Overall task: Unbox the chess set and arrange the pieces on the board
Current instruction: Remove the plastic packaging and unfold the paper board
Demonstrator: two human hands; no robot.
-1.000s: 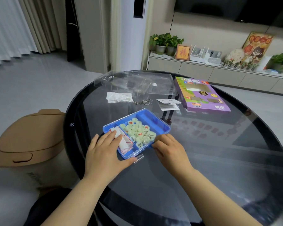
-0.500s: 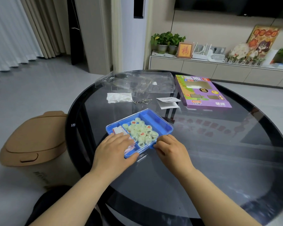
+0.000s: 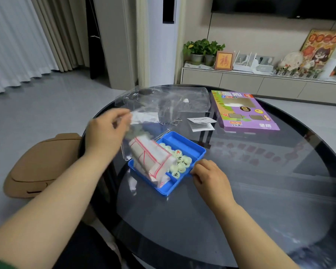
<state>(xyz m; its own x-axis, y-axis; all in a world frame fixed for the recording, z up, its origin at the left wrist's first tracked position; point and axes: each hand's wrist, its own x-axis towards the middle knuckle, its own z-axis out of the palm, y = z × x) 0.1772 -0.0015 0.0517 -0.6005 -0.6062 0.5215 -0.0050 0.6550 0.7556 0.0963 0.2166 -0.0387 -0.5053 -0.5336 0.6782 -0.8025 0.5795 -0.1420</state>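
A blue plastic tray (image 3: 192,146) sits on the round glass table (image 3: 260,200). Several pale green round chess pieces (image 3: 180,162) with red and black characters fill its middle. A folded white board in a clear bag with red lines (image 3: 149,160) lies tilted over the tray's left part. My left hand (image 3: 105,133) is raised above the tray's left side and pinches a clear plastic lid (image 3: 125,152), blurred by motion. My right hand (image 3: 209,177) grips the tray's near right edge with curled fingers.
A purple game box (image 3: 242,111) lies at the back right. Clear plastic packaging (image 3: 169,101), a white tissue (image 3: 144,116), a metal ring (image 3: 171,122) and paper slips (image 3: 201,123) lie behind the tray. A tan lidded bin (image 3: 41,164) stands left of the table.
My left hand rose from the tray's near left corner, lifting the clear lid up and to the left. The bagged board now lies tilted. My right hand stayed on the tray.
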